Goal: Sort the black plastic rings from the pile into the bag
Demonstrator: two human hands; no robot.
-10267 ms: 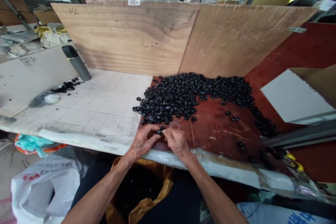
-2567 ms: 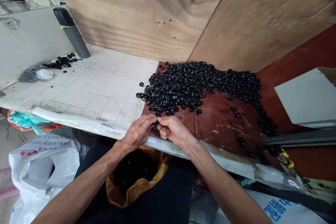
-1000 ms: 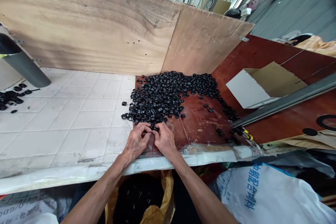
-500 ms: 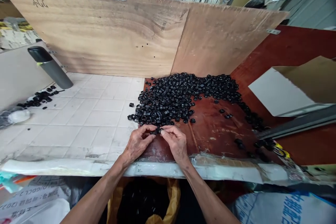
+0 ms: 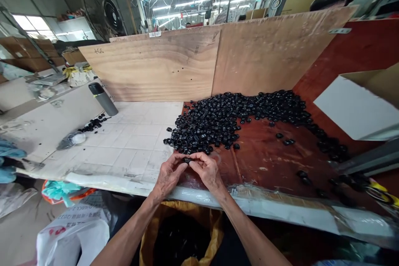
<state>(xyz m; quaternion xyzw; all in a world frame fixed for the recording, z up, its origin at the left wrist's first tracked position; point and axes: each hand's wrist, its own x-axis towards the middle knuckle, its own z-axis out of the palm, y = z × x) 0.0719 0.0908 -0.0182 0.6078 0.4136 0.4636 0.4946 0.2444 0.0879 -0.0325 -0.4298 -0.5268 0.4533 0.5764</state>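
My left hand [image 5: 168, 173] and my right hand [image 5: 207, 171] meet fingertip to fingertip at the near edge of the bench. Together they pinch one small black plastic ring [image 5: 187, 160]. Just beyond the fingers lies a big heap of the same black rings [image 5: 224, 118], spread over the dark red board [image 5: 264, 158]. Under my wrists hangs a yellow-lined bag [image 5: 181, 237] with black pieces inside.
Plywood boards [image 5: 156, 66] wall off the back of the bench. A grey flask [image 5: 102, 99] and a small pile of black rings [image 5: 93, 123] stand on the white tiled surface [image 5: 131, 145] at left. A cardboard box [image 5: 358, 104] lies at right. White sacks [image 5: 71, 237] sit on the floor.
The camera has tilted up and swung left, so the workshop behind shows. My hands stay together at the bench edge, pinching a ring, slightly nearer the edge than before.
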